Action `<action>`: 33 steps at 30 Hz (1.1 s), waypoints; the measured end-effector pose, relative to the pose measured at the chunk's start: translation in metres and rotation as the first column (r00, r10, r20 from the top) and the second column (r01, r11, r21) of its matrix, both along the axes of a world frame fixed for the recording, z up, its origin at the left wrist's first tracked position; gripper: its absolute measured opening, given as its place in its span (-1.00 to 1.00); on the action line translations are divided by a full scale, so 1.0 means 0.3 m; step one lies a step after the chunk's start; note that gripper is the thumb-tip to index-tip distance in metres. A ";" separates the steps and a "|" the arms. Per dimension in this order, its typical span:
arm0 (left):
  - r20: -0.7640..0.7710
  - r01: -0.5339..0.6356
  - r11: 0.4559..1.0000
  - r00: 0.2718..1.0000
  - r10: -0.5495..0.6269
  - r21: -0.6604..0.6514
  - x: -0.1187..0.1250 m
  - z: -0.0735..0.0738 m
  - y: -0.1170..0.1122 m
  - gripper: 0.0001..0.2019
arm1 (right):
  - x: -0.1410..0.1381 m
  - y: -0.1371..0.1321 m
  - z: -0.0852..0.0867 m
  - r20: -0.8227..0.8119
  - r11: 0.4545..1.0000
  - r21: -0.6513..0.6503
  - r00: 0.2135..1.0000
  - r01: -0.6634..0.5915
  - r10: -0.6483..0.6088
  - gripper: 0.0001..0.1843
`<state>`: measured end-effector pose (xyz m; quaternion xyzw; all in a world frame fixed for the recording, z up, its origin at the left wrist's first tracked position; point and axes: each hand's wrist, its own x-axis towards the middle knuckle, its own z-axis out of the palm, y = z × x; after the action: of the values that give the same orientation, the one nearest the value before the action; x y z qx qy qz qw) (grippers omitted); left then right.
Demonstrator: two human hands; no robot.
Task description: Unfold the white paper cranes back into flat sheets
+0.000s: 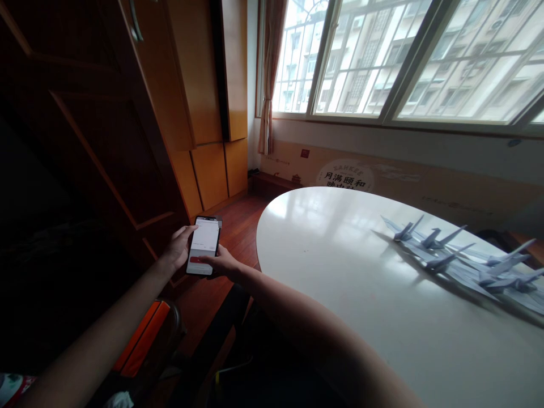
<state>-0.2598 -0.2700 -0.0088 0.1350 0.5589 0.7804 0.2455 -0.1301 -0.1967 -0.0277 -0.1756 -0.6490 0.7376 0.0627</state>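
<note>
Held upright between both hands is a smartphone, its lit screen mostly white with a red button low down. My left hand is closed on its left side, the thumb at the upper part of the screen. On the lower right side, my right hand grips it too, with the thumb over the red button. The fingers behind the phone are hidden. Left of the white table's edge, the phone is over the wooden floor. Several folded paper cranes stand on the table's right part, away from both hands.
The white rounded table fills the right side. A dark panelled door and wooden cabinets rise at the left. Below my left arm is a chair with an orange seat. Barred windows line the back wall.
</note>
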 end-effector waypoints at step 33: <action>0.161 -0.008 0.998 0.987 0.019 -0.068 0.016 0.100 0.000 -0.81 | 0.002 -0.020 0.037 0.025 0.992 -0.103 0.997 0.070 -0.068 -0.68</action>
<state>-0.2551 -0.2700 0.0211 0.0592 0.5641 0.7713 0.2889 -0.1296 -0.2028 -0.0166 -0.2088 -0.6040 0.7657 0.0720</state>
